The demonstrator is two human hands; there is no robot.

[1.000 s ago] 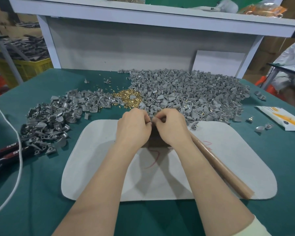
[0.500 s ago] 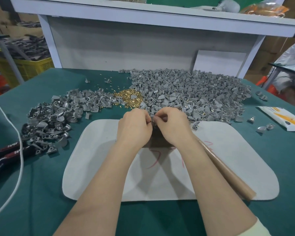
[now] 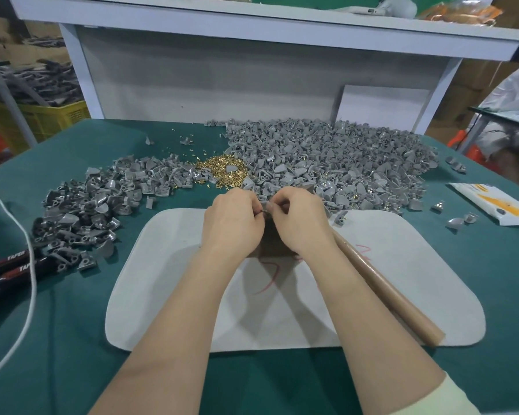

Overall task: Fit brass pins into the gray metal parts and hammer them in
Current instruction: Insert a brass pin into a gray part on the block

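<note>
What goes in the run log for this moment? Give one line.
left hand: grip on small gray part | right hand: pinching at same part | pin: hidden | hammer handle: lying on white mat, untouched

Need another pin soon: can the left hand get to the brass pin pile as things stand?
Probably yes: the brass pin pile lies just beyond the left hand, nothing between, but its fingers pinch a small part with the right hand.

The setting is a small-parts assembly workshop. A workbench [image 3: 72,339] covered in green cloth carries bulk heaps of gray metal parts [image 3: 327,163] and loose brass pins [image 3: 222,172] toward its far edge. A yellow crate [image 3: 42,121] of metal stock stands beyond the left edge.
</note>
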